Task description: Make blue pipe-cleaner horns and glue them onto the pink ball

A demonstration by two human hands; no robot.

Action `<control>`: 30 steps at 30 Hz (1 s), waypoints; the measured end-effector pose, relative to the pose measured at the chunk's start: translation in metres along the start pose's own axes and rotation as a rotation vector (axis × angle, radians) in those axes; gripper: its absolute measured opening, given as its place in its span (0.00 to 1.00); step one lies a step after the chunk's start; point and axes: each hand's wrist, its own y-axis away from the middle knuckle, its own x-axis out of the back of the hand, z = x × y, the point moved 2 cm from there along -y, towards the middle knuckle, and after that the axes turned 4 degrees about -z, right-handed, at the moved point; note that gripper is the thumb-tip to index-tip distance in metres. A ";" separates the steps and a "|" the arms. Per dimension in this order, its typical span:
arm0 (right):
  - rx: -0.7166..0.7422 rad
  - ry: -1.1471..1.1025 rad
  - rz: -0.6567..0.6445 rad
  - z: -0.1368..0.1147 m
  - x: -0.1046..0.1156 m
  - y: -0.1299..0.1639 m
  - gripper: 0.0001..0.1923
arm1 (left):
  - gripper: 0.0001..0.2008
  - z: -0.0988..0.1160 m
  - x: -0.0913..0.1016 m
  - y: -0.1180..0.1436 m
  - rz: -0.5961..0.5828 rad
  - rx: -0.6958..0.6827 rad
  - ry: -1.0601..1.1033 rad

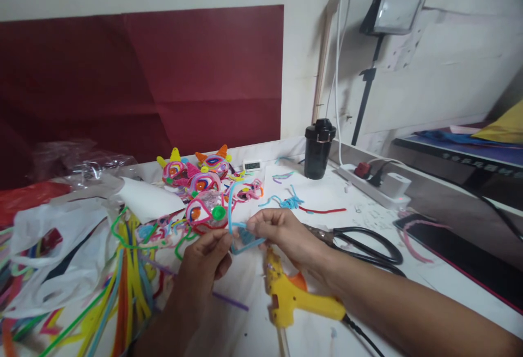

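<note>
Between my hands is a light blue pipe cleaner (pixel 230 204), bent into a loop, with one length standing upright. My left hand (pixel 208 259) pinches its left side between thumb and fingers. On the right side, my right hand (pixel 281 231) is closed on the same pipe cleaner. A yellow hot glue gun (pixel 292 297) lies on the table just below my right hand. Black-handled scissors (pixel 370 245) rest beside my right forearm, partly hidden by it. A purple pipe cleaner (pixel 231 301) lies close to my left hand.
Several colourful pipe-cleaner fish-like figures (pixel 204 182) stand behind my hands. Bundled pipe cleaners (pixel 126 275) and a white plastic bag (pixel 61 253) fill the left. A black cup (pixel 317 150), a power strip (pixel 371 185) and a dark tablet-like slab (pixel 469 264) are on the right.
</note>
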 end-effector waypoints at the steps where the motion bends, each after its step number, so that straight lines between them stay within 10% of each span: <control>1: -0.001 -0.001 -0.006 -0.001 0.000 0.000 0.11 | 0.16 0.000 0.000 0.000 -0.005 0.003 -0.005; 30: 0.029 0.009 -0.022 -0.001 0.002 0.001 0.08 | 0.15 0.001 0.001 0.002 -0.022 0.036 0.055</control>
